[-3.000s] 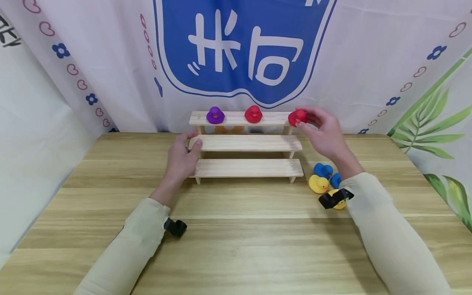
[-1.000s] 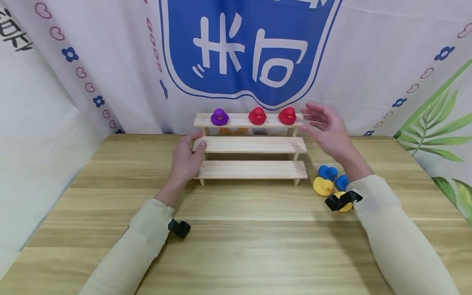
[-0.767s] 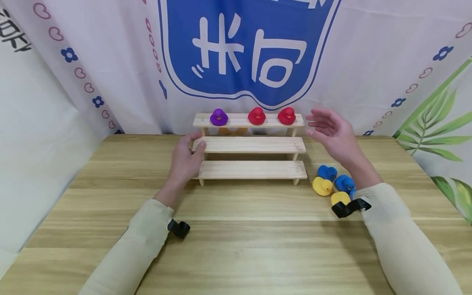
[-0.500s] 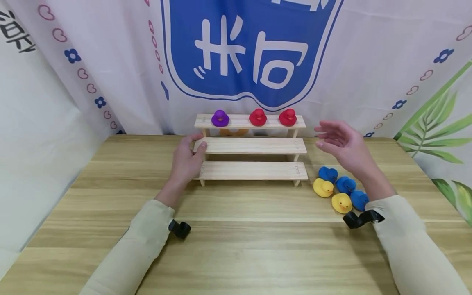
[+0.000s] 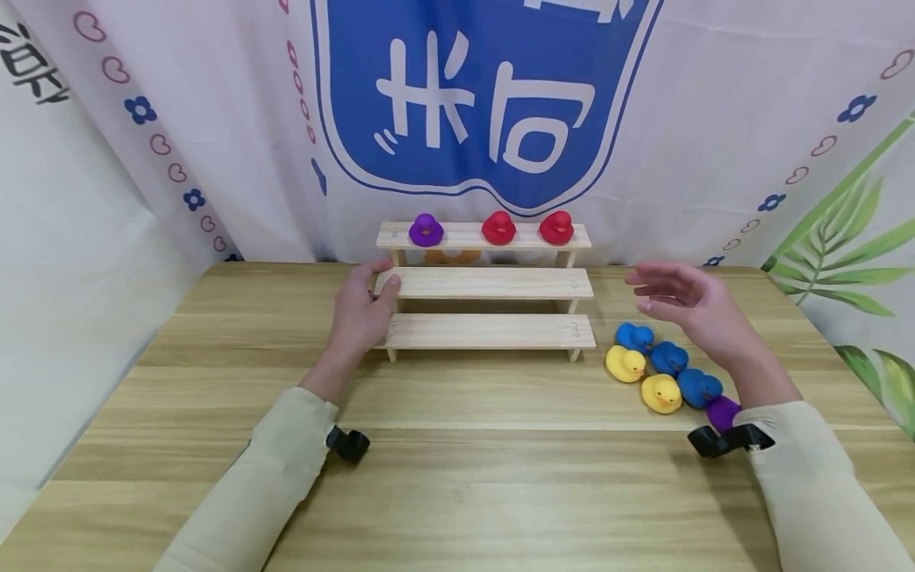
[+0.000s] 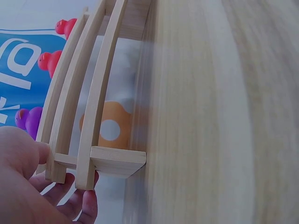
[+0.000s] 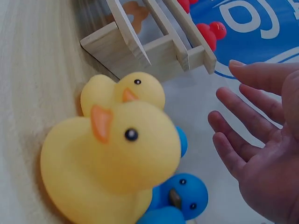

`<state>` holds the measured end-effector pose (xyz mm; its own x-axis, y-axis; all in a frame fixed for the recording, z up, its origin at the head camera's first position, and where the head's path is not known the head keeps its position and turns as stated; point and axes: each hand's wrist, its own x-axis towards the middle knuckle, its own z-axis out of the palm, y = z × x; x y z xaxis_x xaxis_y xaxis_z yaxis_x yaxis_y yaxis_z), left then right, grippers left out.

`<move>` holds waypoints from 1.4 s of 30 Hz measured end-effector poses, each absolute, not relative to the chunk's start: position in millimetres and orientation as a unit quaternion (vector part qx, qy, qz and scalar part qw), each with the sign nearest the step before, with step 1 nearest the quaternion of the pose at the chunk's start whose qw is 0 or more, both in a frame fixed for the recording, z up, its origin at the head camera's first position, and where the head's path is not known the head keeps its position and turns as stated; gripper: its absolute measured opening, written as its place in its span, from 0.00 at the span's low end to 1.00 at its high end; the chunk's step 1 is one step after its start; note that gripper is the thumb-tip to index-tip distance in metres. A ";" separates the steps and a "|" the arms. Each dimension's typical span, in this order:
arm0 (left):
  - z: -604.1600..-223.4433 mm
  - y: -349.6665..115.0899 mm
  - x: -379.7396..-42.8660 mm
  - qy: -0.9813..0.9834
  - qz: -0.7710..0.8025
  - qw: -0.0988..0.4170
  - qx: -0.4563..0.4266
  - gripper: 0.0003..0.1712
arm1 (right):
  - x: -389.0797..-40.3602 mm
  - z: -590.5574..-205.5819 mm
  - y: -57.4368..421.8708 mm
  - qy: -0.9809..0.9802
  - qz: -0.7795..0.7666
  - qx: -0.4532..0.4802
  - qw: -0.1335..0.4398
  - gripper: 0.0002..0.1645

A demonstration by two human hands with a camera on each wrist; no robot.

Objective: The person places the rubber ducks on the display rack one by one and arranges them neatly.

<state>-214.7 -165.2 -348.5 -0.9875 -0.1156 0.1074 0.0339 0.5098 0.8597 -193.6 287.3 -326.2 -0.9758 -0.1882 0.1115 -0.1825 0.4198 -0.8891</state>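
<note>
A three-step wooden display stand [image 5: 493, 283] stands at the back of the table. My left hand [image 5: 360, 311] grips the left end of its middle step, thumb above and fingers below, as the left wrist view shows. On the top step sit a purple rubber duck [image 5: 426, 230] and two red rubber ducks [image 5: 557, 229], one mid-step and one near the right end. My right hand [image 5: 693, 306], fingers loosely bent and holding nothing, hovers right of the stand. Below it lie blue rubber ducks [image 5: 669, 359], yellow rubber ducks [image 7: 107, 158] and a purple rubber duck [image 5: 723, 413] partly hidden by the sleeve.
The wooden table [image 5: 443, 485] extends toward me in front of the stand. Behind hangs a white cloth with a blue emblem [image 5: 472, 95], close to the stand's back. Small black cameras [image 5: 349, 445] are strapped to both wrists.
The right hand has let go of the second red duck, now standing on the top step, and moved right and down toward the loose ducks. The left hand keeps its grip on the stand.
</note>
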 end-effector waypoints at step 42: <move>-347.6 -165.3 -213.3 -0.859 -0.508 0.062 0.029 0.27 | -196.5 -343.2 309.6 0.900 -0.389 -0.128 0.149 0.29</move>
<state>-213.3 -165.3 -347.6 -0.9906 -0.1133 0.0770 0.0130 0.4821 0.8760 -196.5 309.6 -343.2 -0.9230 -0.3457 -0.1689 -0.1136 0.6641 -0.7390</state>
